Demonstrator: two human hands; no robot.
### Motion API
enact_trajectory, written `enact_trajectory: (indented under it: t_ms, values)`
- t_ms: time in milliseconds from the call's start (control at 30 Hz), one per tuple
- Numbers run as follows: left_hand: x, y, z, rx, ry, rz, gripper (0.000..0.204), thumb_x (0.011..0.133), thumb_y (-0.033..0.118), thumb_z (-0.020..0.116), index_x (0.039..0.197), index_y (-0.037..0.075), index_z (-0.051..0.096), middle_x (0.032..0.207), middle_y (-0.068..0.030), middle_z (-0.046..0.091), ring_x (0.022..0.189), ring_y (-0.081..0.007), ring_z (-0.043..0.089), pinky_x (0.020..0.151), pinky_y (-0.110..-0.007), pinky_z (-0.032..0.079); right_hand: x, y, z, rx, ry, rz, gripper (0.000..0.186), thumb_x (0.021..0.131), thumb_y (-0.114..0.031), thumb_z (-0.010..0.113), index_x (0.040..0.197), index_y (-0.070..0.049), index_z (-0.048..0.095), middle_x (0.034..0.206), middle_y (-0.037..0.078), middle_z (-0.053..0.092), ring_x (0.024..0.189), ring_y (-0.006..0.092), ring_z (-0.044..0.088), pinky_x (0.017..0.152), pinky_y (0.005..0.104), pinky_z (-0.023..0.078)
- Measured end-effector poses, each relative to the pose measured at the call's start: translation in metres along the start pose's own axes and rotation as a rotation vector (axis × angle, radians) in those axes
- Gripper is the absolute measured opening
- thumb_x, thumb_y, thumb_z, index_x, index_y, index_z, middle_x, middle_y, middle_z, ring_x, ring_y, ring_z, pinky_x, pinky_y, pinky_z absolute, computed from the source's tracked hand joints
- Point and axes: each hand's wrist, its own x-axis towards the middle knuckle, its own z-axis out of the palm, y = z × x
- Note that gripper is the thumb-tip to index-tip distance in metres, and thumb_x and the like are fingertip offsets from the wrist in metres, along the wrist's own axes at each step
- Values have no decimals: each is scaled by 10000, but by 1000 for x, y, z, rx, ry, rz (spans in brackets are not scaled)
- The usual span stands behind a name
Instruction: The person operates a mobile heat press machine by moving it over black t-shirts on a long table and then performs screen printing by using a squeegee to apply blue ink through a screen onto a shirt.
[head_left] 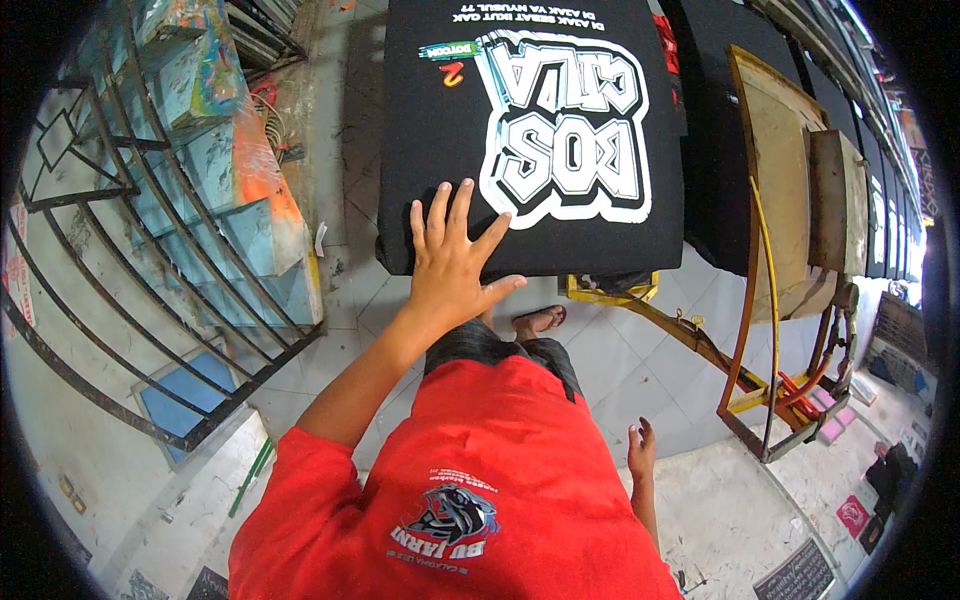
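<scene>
My left hand (452,255) lies with fingers spread on the near edge of a black T-shirt (430,130) stretched over a flat board at the top centre. The shirt carries a large white-outlined print (565,150), with smaller coloured marks beside it. My fingertips are just left of the print's lower corner. My right hand (643,450) hangs by my right side, away from the board, empty, with fingers loosely bent and apart.
Black metal railings (170,260) and paint-stained light-blue steps (245,240) are at the left. More black fabric-covered boards (712,130) line the right, beside a yellow metal frame (640,300) with a tan panel (780,200). Grey tiled floor (630,370) shows below.
</scene>
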Motion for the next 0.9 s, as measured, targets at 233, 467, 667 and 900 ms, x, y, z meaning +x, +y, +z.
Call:
enact_trajectory:
  t_ms: [233,467,667,900]
  values:
    - [4,-4,6,-22,-23,35,719,764,633,651,1352,231,549,1517,-261,218,1405,-468,154,1107,-655,70,-12,3,7,5,-9,47,516,926,-308,627,1335,-13,517,1290,217,554,1173,317,534,988,415,417]
    - [6,-6,9,9,-51,50,772,733,687,635,1362,249,536,1514,-266,222,1399,-474,166,1097,-666,92,-16,-1,16,50,-15,44,522,918,-288,645,1338,-6,514,1304,209,547,1199,324,523,1005,407,413]
    - [7,-7,9,30,-49,61,787,735,711,606,1366,247,529,1511,-264,230,1396,-471,178,1099,-663,99,-18,1,23,48,-8,43,534,919,-305,643,1347,-16,508,1308,220,550,1203,332,530,1011,408,414]
    - [9,-7,11,-7,-20,63,788,752,730,571,1372,244,522,1508,-265,232,1396,-470,176,1101,-658,102,-17,-1,27,34,-19,34,535,921,-319,632,1347,-20,509,1304,220,557,1207,336,536,1005,415,424]
